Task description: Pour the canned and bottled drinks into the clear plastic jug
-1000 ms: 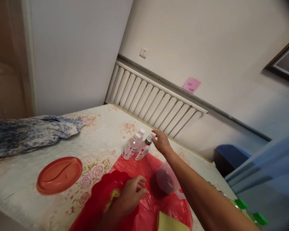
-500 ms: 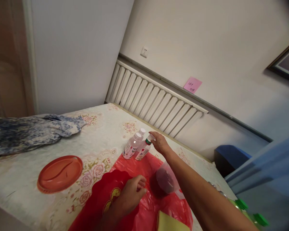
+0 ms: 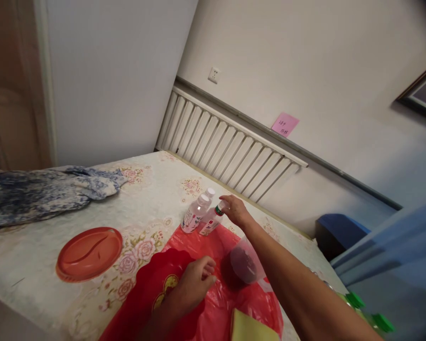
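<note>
a: head view first. where is the right hand [image 3: 236,210]?

b: stretched out across the table [image 3: 152,189], its fingertips closed round the white cap of a small clear bottle [image 3: 210,221] with a green neck ring and a red and white label. the bottle leans toward the hand, its base at the far edge of the red plastic bag [image 3: 202,244].

a: anything beside it?

b: two more small bottles [image 3: 195,214] with white caps, just to its left, packed close together; whether they touch it i cannot tell.

a: and the left hand [image 3: 195,284]?

b: it lies on the red bag, nearer the person, fingers curled loosely inward, knuckles up. it presses on the plastic and grips nothing that i can see.

a: what sits between the two hands?

b: a clear bag with something dark inside [image 3: 243,263], lying on the red plastic under the right forearm.

a: the rest of the table?

b: a floral cloth covers it. a red oval tray [image 3: 89,252] lies to the left, well apart from the hands, and a blue patterned cloth [image 3: 39,192] is bunched at the far left. a yellowish flat thing [image 3: 252,329] shows at the bottom edge, and green caps [image 3: 369,312] at the lower right. a white radiator [image 3: 230,156] runs along the wall behind, with a pink note [image 3: 284,125] above it.
</note>
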A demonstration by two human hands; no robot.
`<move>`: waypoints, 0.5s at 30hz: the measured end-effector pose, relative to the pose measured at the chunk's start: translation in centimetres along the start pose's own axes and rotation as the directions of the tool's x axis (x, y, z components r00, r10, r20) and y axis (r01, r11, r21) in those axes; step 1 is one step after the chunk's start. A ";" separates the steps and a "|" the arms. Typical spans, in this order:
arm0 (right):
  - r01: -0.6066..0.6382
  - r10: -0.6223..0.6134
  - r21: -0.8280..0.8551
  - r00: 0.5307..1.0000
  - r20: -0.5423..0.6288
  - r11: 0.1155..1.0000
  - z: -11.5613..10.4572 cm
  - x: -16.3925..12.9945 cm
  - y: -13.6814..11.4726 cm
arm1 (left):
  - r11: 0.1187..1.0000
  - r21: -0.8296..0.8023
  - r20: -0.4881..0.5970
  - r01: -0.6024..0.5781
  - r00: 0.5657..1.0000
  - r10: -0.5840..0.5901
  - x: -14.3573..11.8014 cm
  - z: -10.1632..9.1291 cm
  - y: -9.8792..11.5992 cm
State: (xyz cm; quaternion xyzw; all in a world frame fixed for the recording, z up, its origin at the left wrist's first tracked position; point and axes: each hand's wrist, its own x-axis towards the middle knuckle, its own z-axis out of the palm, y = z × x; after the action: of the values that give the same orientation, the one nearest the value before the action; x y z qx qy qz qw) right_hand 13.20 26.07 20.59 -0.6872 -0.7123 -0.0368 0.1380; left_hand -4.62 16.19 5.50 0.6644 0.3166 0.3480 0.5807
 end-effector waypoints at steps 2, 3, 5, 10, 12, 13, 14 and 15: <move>-0.010 0.010 -0.005 1.000 0.003 1.000 -0.1 -0.2 -0.1 | 1.000 0.007 -0.007 -0.003 1.000 0.003 0.0 -0.1 0.2; -0.014 0.014 -0.006 1.000 0.004 1.000 -0.2 -0.3 -0.1 | 1.000 0.010 -0.016 -0.008 1.000 0.008 0.0 -0.1 0.3; -0.018 0.018 -0.004 1.000 0.010 1.000 -0.6 -0.6 -0.2 | 1.000 0.010 -0.050 -0.017 0.999 0.017 0.2 -0.1 0.4; -0.024 0.022 0.025 0.998 0.057 0.999 -2.9 -2.0 -0.4 | 0.999 0.025 -0.179 -0.042 0.983 0.046 0.9 0.2 -0.4; -0.017 0.013 0.045 0.996 0.083 0.999 -4.1 -2.8 -0.7 | 0.995 0.055 -0.259 -0.081 0.961 0.093 1.2 0.2 -0.8; -0.012 0.007 0.053 0.996 0.094 0.999 -4.7 -3.3 -0.8 | 0.992 0.073 -0.308 -0.105 0.944 0.123 1.4 0.2 -0.9; -0.006 -0.001 0.065 0.995 0.104 0.998 -5.2 -3.8 -1.0 | 0.987 0.093 -0.357 -0.128 0.922 0.153 1.5 0.2 -1.0; -0.001 -0.009 0.084 0.994 0.113 0.996 -5.7 -4.3 -1.1 | 0.983 0.115 -0.399 -0.146 0.899 0.180 1.7 0.2 -0.9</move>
State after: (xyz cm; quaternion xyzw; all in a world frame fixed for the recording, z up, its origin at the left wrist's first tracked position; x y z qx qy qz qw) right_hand 13.00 20.44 25.17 -0.6803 -0.7212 0.0319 0.1263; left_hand -3.57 17.59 4.72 0.6245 0.3881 0.5131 0.4428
